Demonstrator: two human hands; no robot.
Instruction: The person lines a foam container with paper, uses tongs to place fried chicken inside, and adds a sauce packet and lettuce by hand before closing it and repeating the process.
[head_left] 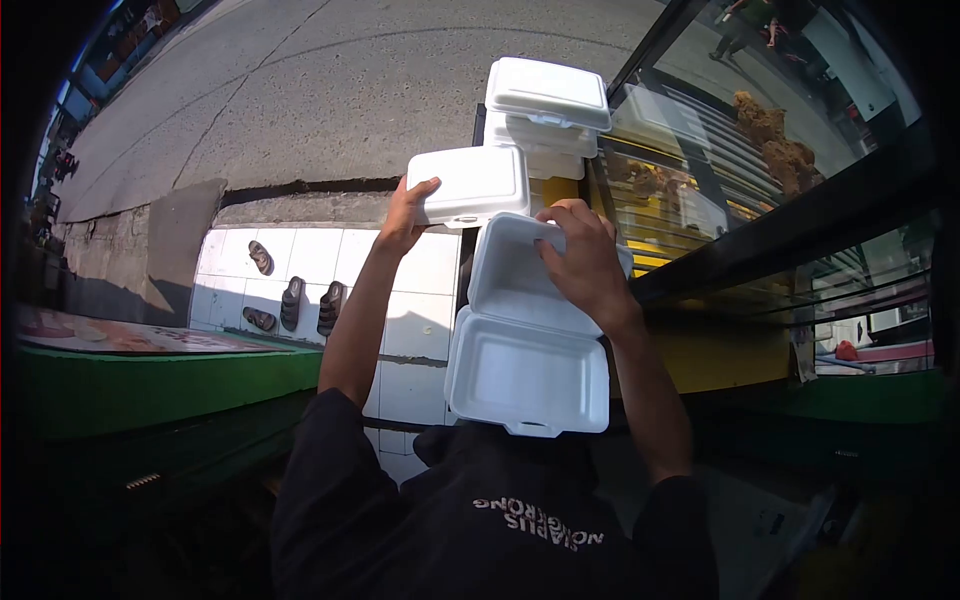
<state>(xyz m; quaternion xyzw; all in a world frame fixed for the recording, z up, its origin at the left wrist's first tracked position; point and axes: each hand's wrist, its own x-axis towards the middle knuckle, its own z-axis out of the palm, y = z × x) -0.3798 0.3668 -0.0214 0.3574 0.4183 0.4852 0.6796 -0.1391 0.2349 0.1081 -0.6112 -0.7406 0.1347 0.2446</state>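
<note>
A closed white foam food box (470, 186) is held at its left side by my left hand (405, 212), thumb on top of the lid. In front of my body lies an open white foam food box (530, 378), its hollow facing up with nothing inside. Its raised lid (510, 262) leans away from me. My right hand (583, 250) has its fingers curled over the lid's upper right part, thumb against the inner face. Behind, a stack of closed foam boxes (548, 92) stands beside the glass case.
On the right is a glass display case (690, 170) with fried pieces of food (775, 140) on racks. Left and below, sandals (290, 303) lie on white tiles (420, 315). A green ledge (180, 385) runs along the left. Beyond is a concrete road (340, 90).
</note>
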